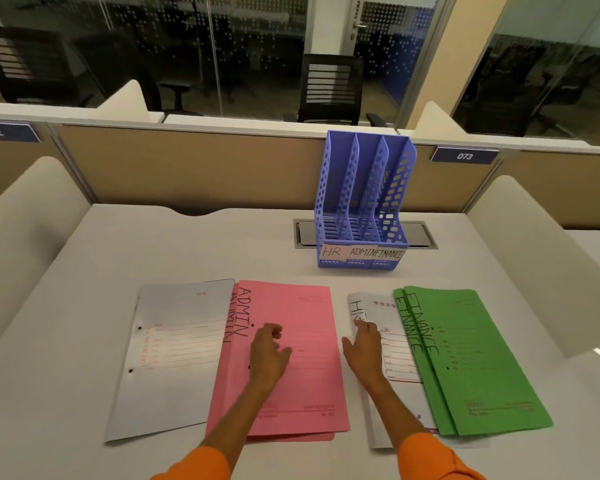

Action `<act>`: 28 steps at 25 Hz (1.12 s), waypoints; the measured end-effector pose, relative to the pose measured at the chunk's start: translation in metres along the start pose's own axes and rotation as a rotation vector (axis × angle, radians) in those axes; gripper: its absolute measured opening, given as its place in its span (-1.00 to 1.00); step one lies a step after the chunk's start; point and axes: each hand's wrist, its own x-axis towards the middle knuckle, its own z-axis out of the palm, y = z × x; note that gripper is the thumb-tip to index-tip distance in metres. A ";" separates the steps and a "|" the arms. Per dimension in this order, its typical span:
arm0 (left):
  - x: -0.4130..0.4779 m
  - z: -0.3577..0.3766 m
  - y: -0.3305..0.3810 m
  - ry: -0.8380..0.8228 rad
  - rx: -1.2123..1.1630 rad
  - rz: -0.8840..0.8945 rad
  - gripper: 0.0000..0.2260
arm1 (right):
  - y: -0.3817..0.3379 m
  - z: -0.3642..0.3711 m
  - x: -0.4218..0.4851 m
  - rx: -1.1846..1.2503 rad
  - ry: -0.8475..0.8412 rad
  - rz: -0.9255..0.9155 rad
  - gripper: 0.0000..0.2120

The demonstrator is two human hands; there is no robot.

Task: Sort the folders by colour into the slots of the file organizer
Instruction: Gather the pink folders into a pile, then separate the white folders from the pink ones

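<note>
A blue file organizer (361, 202) with three empty slots stands at the back of the desk, labelled HR, ADMIN and FINANCE. In front lie a white folder (174, 355), two stacked pink folders (305, 382) marked ADMIN, a white folder (395, 341) marked HR, and two overlapping green folders (478, 368) marked FINANCE. My left hand (269, 351) rests flat on the top pink folder, fingers loosely spread. My right hand (362, 348) lies on the left edge of the HR folder, fingertips touching it. Neither hand grips anything.
The white desk (84, 306) is bounded by a beige partition at the back and low white dividers on both sides. A metal cable hatch (420, 233) sits in the desk under the organizer's rear. Dark office chairs stand beyond the partition.
</note>
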 end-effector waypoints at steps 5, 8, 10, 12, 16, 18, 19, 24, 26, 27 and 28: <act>-0.009 0.065 0.029 -0.204 -0.192 -0.174 -0.57 | 0.056 -0.046 0.004 -0.149 0.090 0.060 -0.52; -0.016 0.102 0.046 -0.308 -0.244 -0.257 -0.52 | 0.096 -0.073 0.005 -0.295 0.042 0.178 -0.40; -0.021 0.121 0.056 -0.342 -0.224 -0.292 -0.50 | 0.120 -0.084 0.004 -0.294 -0.002 0.245 -0.31; -0.024 0.136 0.064 -0.360 -0.175 -0.309 -0.47 | 0.138 -0.091 0.002 -0.256 -0.034 0.270 -0.24; -0.028 0.154 0.069 -0.372 -0.115 -0.344 -0.42 | 0.160 -0.091 -0.003 -0.175 -0.068 0.255 -0.17; -0.029 0.162 0.072 -0.333 -0.104 -0.361 -0.43 | 0.165 -0.092 -0.004 -0.159 -0.067 0.230 -0.17; -0.029 0.164 0.072 -0.310 -0.110 -0.375 -0.44 | 0.166 -0.092 -0.004 -0.157 -0.068 0.220 -0.17; -0.031 0.173 0.073 -0.263 -0.200 -0.407 -0.66 | 0.172 -0.094 -0.001 -0.194 -0.097 0.207 -0.16; -0.034 0.175 0.073 -0.283 -0.231 -0.402 -0.64 | 0.172 -0.094 0.000 -0.198 -0.096 0.208 -0.19; -0.035 0.177 0.074 -0.301 -0.232 -0.395 -0.60 | 0.172 -0.094 0.000 -0.198 -0.096 0.210 -0.20; -0.037 0.177 0.076 -0.320 -0.233 -0.387 -0.54 | 0.172 -0.094 0.000 -0.198 -0.096 0.211 -0.20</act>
